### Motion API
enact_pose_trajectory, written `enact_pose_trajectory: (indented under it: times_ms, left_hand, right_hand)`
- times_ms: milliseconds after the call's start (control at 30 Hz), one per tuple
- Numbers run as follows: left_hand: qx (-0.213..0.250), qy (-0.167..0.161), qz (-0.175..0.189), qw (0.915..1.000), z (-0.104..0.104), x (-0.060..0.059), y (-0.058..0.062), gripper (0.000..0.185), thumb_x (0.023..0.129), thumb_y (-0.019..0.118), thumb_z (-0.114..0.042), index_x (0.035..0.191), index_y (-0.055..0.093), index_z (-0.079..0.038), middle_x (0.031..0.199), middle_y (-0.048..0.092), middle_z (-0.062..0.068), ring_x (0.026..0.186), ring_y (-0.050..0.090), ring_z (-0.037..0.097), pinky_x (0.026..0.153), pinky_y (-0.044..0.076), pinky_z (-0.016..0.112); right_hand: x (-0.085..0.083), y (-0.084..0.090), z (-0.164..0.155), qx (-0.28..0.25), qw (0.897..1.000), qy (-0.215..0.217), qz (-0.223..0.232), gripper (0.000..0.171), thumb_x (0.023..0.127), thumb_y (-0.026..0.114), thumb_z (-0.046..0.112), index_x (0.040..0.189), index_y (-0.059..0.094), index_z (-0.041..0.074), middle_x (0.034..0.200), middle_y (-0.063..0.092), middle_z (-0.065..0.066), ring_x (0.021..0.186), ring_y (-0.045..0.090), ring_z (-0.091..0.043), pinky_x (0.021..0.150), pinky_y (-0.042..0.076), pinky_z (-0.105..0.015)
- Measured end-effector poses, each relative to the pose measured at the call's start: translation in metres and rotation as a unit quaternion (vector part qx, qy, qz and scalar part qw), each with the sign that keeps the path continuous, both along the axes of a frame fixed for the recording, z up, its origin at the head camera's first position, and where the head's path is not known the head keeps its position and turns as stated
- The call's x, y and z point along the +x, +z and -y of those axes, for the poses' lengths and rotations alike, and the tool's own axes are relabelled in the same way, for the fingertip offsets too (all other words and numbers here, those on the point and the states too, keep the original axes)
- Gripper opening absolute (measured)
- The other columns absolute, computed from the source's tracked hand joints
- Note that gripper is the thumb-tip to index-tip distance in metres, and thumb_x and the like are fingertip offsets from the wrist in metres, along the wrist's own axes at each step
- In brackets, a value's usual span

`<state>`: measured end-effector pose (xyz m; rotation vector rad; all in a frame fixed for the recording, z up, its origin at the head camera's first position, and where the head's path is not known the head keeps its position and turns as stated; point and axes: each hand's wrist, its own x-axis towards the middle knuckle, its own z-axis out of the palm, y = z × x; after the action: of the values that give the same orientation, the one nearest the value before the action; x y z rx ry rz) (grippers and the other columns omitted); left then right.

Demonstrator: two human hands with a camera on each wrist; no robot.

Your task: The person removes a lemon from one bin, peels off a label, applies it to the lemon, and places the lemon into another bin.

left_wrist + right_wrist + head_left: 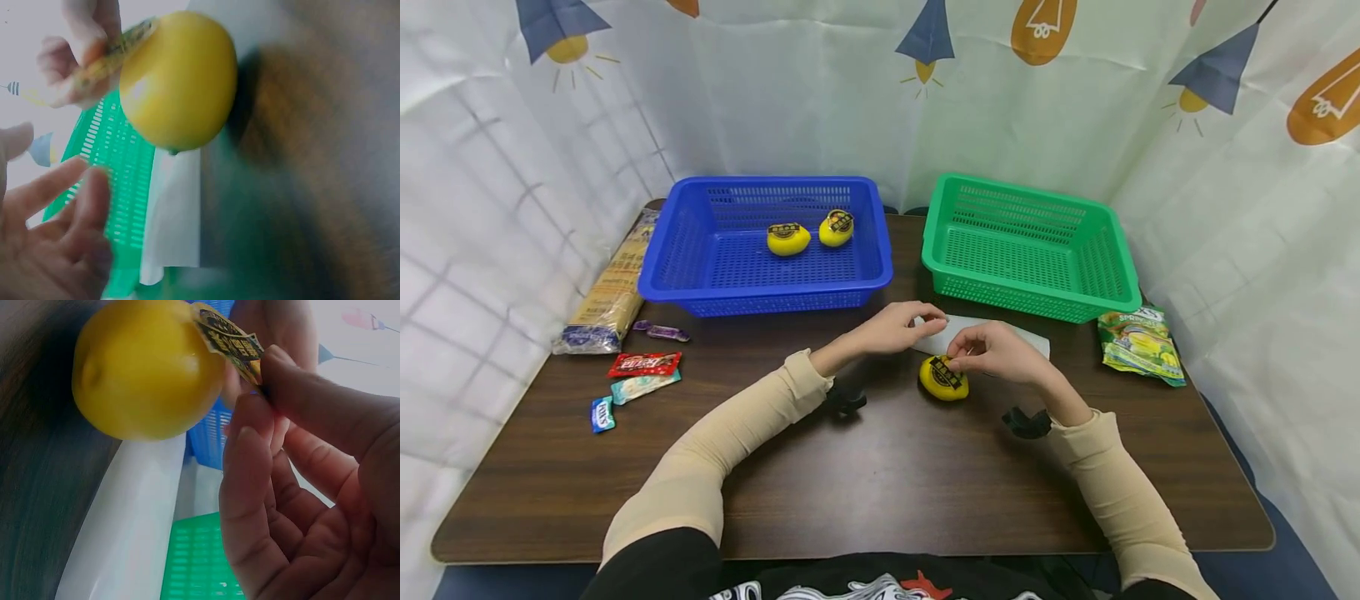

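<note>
A yellow lemon [943, 379] lies on the dark table, in front of a white sheet [992, 333]. My right hand [961, 360] pinches a black-and-gold sticker [228, 339] between thumb and forefinger; one end of it lies on top of the lemon [147, 369]. My left hand [929, 317] hovers at the sheet's left end. In the left wrist view its fingers [59, 212] are loosely spread and hold nothing. Behind the hands stand a blue basket [662, 267] and a green basket [940, 250]. Two more lemons [787, 238] [837, 227] with stickers lie in the blue one.
The green basket has nothing in it. A long yellow packet [610, 287], small sweet wrappers [643, 364] and a blue packet [602, 413] lie at the table's left. A green snack bag [1138, 343] lies at the right. White curtains surround the table.
</note>
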<state>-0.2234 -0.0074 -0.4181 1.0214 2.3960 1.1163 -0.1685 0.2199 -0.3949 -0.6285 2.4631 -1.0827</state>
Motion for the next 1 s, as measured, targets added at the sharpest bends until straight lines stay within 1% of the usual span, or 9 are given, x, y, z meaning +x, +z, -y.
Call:
enact_pose_trajectory:
  times_ms: [100, 167, 300, 467, 567, 700, 833, 900, 1000]
  left_hand:
    - [-0.030, -0.046, 0.075, 0.9957, 0.004, 0.006, -0.003, 0.044, 0.104, 0.047, -0.040, 0.140, 0.054, -0.017, 0.131, 0.063, 0.006, 0.077, 0.067, 0.019, 0.073, 0.053, 0.025]
    - [-0.042, -0.072, 0.101, 0.9914, 0.004, 0.009, -0.005, 0.047, 0.103, 0.049, -0.040, 0.143, 0.050, -0.017, 0.133, 0.062, 0.009, 0.075, 0.068, 0.019, 0.075, 0.054, 0.026]
    - [-0.054, -0.095, 0.109, 0.9880, 0.001, 0.014, -0.010, 0.050, 0.099, 0.057, -0.042, 0.141, 0.050, -0.016, 0.133, 0.062, 0.010, 0.072, 0.069, 0.014, 0.076, 0.056, 0.026]
    - [-0.053, -0.112, 0.113, 0.9858, -0.003, 0.018, -0.016, 0.037, 0.096, 0.065, -0.037, 0.125, 0.056, -0.016, 0.109, 0.067, 0.006, 0.066, 0.067, 0.012, 0.067, 0.057, 0.027]
    - [-0.050, -0.116, 0.118, 0.9849, -0.003, 0.022, -0.018, 0.034, 0.096, 0.066, -0.034, 0.123, 0.057, -0.016, 0.101, 0.065, 0.004, 0.065, 0.066, 0.012, 0.065, 0.057, 0.027]
    - [-0.053, -0.116, 0.128, 0.9835, -0.004, 0.025, -0.020, 0.035, 0.096, 0.066, -0.034, 0.125, 0.057, -0.015, 0.103, 0.065, 0.004, 0.064, 0.067, 0.013, 0.066, 0.058, 0.028]
    - [-0.057, -0.096, 0.138, 0.9841, -0.005, 0.027, -0.022, 0.033, 0.094, 0.069, -0.036, 0.119, 0.060, -0.015, 0.095, 0.067, 0.002, 0.063, 0.067, 0.013, 0.063, 0.057, 0.027]
    - [-0.056, -0.085, 0.136, 0.9855, -0.006, 0.028, -0.022, 0.032, 0.092, 0.070, -0.037, 0.115, 0.062, -0.016, 0.088, 0.067, 0.000, 0.062, 0.067, 0.013, 0.061, 0.057, 0.026]
    - [-0.049, -0.074, 0.126, 0.9881, -0.009, 0.029, -0.020, 0.031, 0.091, 0.073, -0.036, 0.111, 0.064, -0.015, 0.080, 0.066, -0.001, 0.059, 0.066, 0.011, 0.059, 0.056, 0.025]
  right_hand:
    - [-0.002, -0.003, 0.003, 0.007, 1.000, -0.005, -0.013, 0.014, 0.088, 0.076, 0.022, 0.095, 0.072, 0.011, 0.082, 0.068, -0.006, 0.068, 0.053, -0.010, 0.062, 0.046, -0.023]
    - [-0.002, -0.005, 0.004, 0.011, 1.000, -0.007, -0.020, 0.012, 0.088, 0.076, 0.021, 0.094, 0.073, 0.011, 0.081, 0.068, -0.005, 0.069, 0.054, -0.011, 0.064, 0.046, -0.023]
    - [-0.003, -0.007, 0.005, 0.011, 0.999, -0.004, -0.034, 0.011, 0.088, 0.076, 0.019, 0.096, 0.074, 0.011, 0.083, 0.072, -0.004, 0.072, 0.058, -0.008, 0.067, 0.049, -0.022]
    - [-0.006, -0.010, 0.006, 0.008, 0.999, -0.001, -0.032, 0.015, 0.089, 0.075, 0.019, 0.101, 0.074, 0.011, 0.086, 0.074, -0.004, 0.073, 0.060, -0.007, 0.068, 0.050, -0.022]
    - [-0.006, -0.011, 0.006, 0.009, 1.000, -0.002, -0.026, 0.015, 0.088, 0.076, 0.021, 0.101, 0.074, 0.013, 0.088, 0.074, -0.003, 0.076, 0.061, -0.010, 0.069, 0.051, -0.022]
    - [-0.004, -0.014, 0.006, 0.021, 1.000, 0.006, -0.022, 0.014, 0.090, 0.073, 0.024, 0.102, 0.074, 0.015, 0.094, 0.074, -0.002, 0.080, 0.063, -0.012, 0.073, 0.052, -0.025]
    - [-0.001, -0.015, 0.008, 0.030, 0.999, 0.011, -0.012, 0.018, 0.091, 0.072, 0.029, 0.105, 0.071, 0.017, 0.101, 0.073, -0.002, 0.086, 0.068, -0.013, 0.080, 0.057, -0.030]
    - [-0.001, -0.016, 0.008, 0.031, 0.999, 0.007, -0.003, 0.021, 0.090, 0.073, 0.031, 0.106, 0.070, 0.017, 0.103, 0.073, -0.003, 0.092, 0.070, -0.014, 0.085, 0.058, -0.033]
    - [-0.003, -0.016, 0.006, 0.028, 1.000, 0.005, 0.002, 0.023, 0.090, 0.074, 0.030, 0.108, 0.068, 0.017, 0.106, 0.072, -0.005, 0.101, 0.068, -0.018, 0.092, 0.058, -0.039]
